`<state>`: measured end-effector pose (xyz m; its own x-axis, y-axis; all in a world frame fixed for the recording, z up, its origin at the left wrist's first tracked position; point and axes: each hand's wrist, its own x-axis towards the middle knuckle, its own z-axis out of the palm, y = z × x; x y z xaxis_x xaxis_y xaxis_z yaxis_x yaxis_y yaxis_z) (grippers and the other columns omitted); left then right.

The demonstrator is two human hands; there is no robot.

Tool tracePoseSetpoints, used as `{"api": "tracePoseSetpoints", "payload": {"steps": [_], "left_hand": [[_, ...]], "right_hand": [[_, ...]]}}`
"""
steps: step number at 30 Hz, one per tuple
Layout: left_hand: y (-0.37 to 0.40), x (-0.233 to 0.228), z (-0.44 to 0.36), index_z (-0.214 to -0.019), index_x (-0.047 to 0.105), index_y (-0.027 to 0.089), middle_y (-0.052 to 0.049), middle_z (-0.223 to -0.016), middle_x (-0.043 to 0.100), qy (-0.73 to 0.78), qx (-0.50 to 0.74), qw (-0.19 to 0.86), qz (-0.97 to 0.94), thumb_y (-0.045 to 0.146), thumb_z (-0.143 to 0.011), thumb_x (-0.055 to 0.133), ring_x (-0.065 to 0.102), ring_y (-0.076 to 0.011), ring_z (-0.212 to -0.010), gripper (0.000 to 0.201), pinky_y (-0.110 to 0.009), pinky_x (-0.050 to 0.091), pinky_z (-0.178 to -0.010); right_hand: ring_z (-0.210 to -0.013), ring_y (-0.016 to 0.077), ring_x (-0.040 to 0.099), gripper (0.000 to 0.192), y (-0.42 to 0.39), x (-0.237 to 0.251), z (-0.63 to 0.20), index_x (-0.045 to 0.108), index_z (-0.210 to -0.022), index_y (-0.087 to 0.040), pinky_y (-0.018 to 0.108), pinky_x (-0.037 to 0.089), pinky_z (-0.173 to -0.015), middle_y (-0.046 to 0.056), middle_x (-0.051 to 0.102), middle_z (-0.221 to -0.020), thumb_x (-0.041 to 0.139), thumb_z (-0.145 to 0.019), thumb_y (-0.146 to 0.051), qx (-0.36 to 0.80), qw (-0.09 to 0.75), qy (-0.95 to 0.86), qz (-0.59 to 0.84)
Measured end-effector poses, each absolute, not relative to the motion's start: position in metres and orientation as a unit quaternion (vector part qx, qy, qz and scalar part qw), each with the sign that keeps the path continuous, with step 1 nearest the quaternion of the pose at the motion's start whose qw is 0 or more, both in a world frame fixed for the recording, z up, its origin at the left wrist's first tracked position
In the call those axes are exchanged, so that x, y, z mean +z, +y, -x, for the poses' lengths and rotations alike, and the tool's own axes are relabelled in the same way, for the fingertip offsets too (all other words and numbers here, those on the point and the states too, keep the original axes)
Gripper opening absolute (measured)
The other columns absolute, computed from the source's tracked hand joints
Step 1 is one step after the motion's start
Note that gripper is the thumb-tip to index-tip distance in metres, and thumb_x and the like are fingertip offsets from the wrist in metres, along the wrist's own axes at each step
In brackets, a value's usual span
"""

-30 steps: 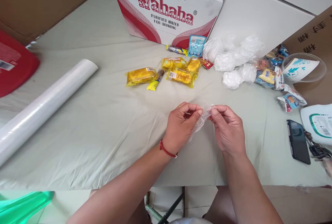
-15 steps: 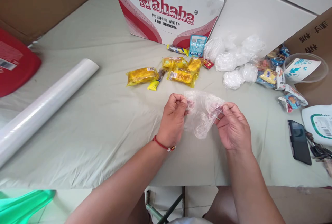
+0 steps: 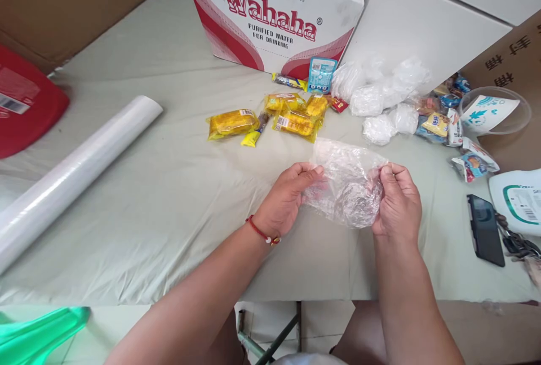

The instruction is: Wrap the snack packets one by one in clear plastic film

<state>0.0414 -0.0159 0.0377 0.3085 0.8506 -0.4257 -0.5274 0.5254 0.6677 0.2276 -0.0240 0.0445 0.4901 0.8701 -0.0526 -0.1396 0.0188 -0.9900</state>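
Across the far side of the table (image 3: 169,230) stands a water box (image 3: 274,27), with a blue packet (image 3: 321,75) at its foot. Nearer lie yellow snack packs (image 3: 232,124), some overlapping, and to their right a heap of clear plastic bundles (image 3: 376,106). Farther right are small snack bags (image 3: 473,167), a paper cup (image 3: 492,112), a white bottle (image 3: 515,196), a phone (image 3: 486,230) and keys (image 3: 519,244). A thick roll of film (image 3: 80,179) slants along the left side, near a red container (image 3: 29,111).

The clear plastic bag (image 3: 346,179) is between the two hands over the near part of the table — the snack packs and bundles close off the space just beyond it. Its longer side runs left to right, the right end slanting slightly nearer; which edge is the mouth, I cannot tell. The left hand (image 3: 287,193) pinches its left side, thumb on top; the right hand (image 3: 399,201) pinches the far right corner — fingers partly curled beneath.
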Motion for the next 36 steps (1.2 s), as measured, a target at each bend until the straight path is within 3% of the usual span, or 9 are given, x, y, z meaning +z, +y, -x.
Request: {"api": "tracePoseSetpoints", "payload": {"steps": [7,12,16,20,23,27,29,32,36], "left_hand": [[-0.016,0.035,-0.04,-0.106,0.07,0.017,-0.004,-0.099,0.072,0.322,0.392,0.842,-0.185,0.011,-0.058,0.087,0.069,-0.0151,-0.083,0.051,-0.033,0.056,-0.085],[-0.01,0.03,-0.042,-0.094,0.068,0.014,-0.002,-0.083,0.071,0.389,0.437,0.794,-0.164,0.003,-0.064,0.078,0.07,-0.013,-0.081,0.034,-0.029,0.057,-0.084],[-0.005,0.03,-0.037,-0.093,0.064,0.014,0.001,-0.078,0.068,0.434,0.462,0.76,-0.145,-0.001,-0.065,0.073,0.07,-0.0123,-0.076,0.034,-0.027,0.059,-0.08],[-0.003,0.033,-0.033,-0.087,0.06,0.016,0.006,-0.067,0.061,0.471,0.48,0.727,-0.14,-0.004,-0.064,0.07,0.068,-0.0107,-0.069,0.032,-0.028,0.06,-0.079],[0.0,0.035,-0.029,-0.089,0.058,0.016,0.005,-0.069,0.063,0.486,0.489,0.711,-0.14,-0.005,-0.064,0.069,0.071,-0.0127,-0.074,0.034,-0.03,0.061,-0.081],[0.002,0.035,-0.024,-0.09,0.057,0.017,0.005,-0.071,0.062,0.495,0.497,0.697,-0.15,-0.003,-0.063,0.07,0.069,-0.0122,-0.073,0.036,-0.031,0.06,-0.081],[0.002,0.034,-0.022,-0.09,0.058,0.017,0.006,-0.07,0.061,0.499,0.492,0.695,-0.16,-0.002,-0.06,0.069,0.067,-0.0108,-0.069,0.037,-0.029,0.059,-0.078],[0.001,0.034,-0.02,-0.09,0.06,0.018,0.003,-0.076,0.066,0.491,0.475,0.707,-0.183,0.002,-0.057,0.07,0.067,-0.0116,-0.069,0.037,-0.027,0.056,-0.073],[0.003,0.037,-0.018,-0.084,0.065,0.018,-0.003,-0.082,0.071,0.493,0.466,0.723,-0.132,0.026,-0.067,0.07,0.067,-0.0148,-0.066,0.019,-0.03,0.056,-0.066]], "right_hand": [[-0.071,0.0123,0.06,0.031,-0.014,0.038,-0.249,0.065,-0.084,-0.02,0.026,0.051,-0.065,-0.002,0.066,-0.081,0.088,-0.071,-0.037,0.317,0.701,-0.238,0.593],[-0.067,0.0114,0.054,0.032,-0.016,0.034,-0.245,0.062,-0.083,-0.02,0.026,0.047,-0.062,-0.004,0.06,-0.077,0.085,-0.075,-0.04,0.365,0.666,-0.276,0.589],[-0.079,0.0139,0.057,0.028,-0.02,0.032,-0.241,0.062,-0.098,-0.023,0.029,0.048,-0.071,0.0,0.062,-0.092,0.078,-0.081,-0.037,0.34,0.601,-0.353,0.631],[-0.113,0.0238,0.058,0.044,-0.027,0.039,-0.24,0.058,-0.125,-0.028,0.043,0.051,-0.093,0.009,0.057,-0.131,0.071,-0.083,-0.022,0.104,0.529,-0.525,0.659],[-0.133,0.0316,0.049,0.049,-0.032,0.045,-0.237,0.057,-0.13,-0.031,0.057,0.044,-0.108,0.011,0.054,-0.139,0.056,-0.085,-0.01,0.037,0.382,-0.716,0.584],[-0.143,0.0341,0.035,0.066,-0.034,0.037,-0.232,0.051,-0.141,-0.03,0.063,0.04,-0.111,0.012,0.04,-0.157,0.046,-0.082,0.0,0.078,0.225,-0.827,0.51],[-0.139,0.0327,0.038,0.062,-0.033,0.03,-0.232,0.054,-0.138,-0.03,0.06,0.044,-0.109,0.012,0.046,-0.152,0.047,-0.084,-0.001,0.098,0.212,-0.832,0.503],[-0.124,0.0293,0.046,0.045,-0.031,0.026,-0.235,0.066,-0.117,-0.03,0.054,0.048,-0.102,0.008,0.061,-0.128,0.047,-0.087,-0.002,0.115,0.226,-0.824,0.506],[-0.123,0.0279,0.048,0.04,-0.032,0.031,-0.233,0.066,-0.102,-0.027,0.051,0.049,-0.1,0.007,0.064,-0.122,0.043,-0.084,0.001,0.145,0.258,-0.817,0.495]]}}
